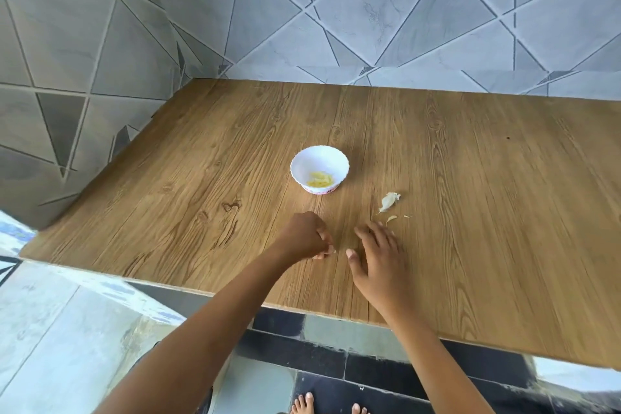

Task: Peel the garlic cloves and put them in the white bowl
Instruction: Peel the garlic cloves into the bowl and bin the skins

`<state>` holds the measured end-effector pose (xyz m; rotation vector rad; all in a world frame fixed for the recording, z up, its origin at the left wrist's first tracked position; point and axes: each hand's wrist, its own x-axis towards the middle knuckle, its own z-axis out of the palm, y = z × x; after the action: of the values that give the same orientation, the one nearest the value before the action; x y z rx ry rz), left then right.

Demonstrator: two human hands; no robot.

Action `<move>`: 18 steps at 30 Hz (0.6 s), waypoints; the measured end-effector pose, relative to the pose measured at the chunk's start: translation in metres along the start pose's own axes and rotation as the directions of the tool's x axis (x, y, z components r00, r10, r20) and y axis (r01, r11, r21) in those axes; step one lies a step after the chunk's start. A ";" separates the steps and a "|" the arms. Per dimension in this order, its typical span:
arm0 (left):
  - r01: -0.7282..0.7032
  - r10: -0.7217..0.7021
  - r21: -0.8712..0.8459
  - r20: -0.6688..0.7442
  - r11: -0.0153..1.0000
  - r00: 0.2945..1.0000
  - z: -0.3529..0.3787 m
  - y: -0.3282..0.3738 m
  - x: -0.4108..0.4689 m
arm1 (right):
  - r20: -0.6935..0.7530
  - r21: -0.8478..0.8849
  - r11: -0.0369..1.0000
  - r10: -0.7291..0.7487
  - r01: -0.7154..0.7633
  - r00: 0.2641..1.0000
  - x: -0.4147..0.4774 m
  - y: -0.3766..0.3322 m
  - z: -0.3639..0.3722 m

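The white bowl stands in the middle of the wooden table and holds several peeled yellowish garlic cloves. To its right lies one unpeeled garlic clove, with two small scraps of skin just in front of it. My left hand is curled in front of the bowl, and its fingertips pinch a small pale piece, too small to identify. My right hand rests open on the table with its fingers spread, the fingertips just short of the skin scraps.
The wooden table stands in a corner of grey tiled walls. Its front edge runs close to my forearms. Bare toes show on the dark floor tiles below.
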<state>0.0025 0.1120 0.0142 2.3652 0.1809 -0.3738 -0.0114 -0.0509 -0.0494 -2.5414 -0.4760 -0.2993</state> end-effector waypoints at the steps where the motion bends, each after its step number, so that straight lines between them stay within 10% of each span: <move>1: 0.002 0.006 -0.168 0.047 0.986 0.999 -0.003 -0.004 -0.003 | 0.009 0.111 0.994 -0.005 0.004 1.000 0.000 0.000 -0.003; 9: -0.008 0.037 -0.631 0.033 0.776 0.999 0.006 -0.010 -0.019 | 0.246 0.649 0.704 0.165 -0.289 0.955 0.013 -0.015 -0.027; 16: -0.167 0.133 -0.539 -0.102 0.826 0.986 0.011 -0.016 -0.020 | 0.344 0.669 0.636 0.194 -0.385 0.919 0.015 -0.022 -0.030; 18: -0.252 0.191 -0.446 -0.177 0.859 0.966 0.013 -0.019 -0.019 | 0.462 0.705 0.470 0.263 -0.530 0.847 0.013 -0.026 -0.031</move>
<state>-0.0229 0.1166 -0.0011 1.9033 0.0455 -0.0543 -0.0129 -0.0434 -0.0070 -1.6561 -0.0400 0.4239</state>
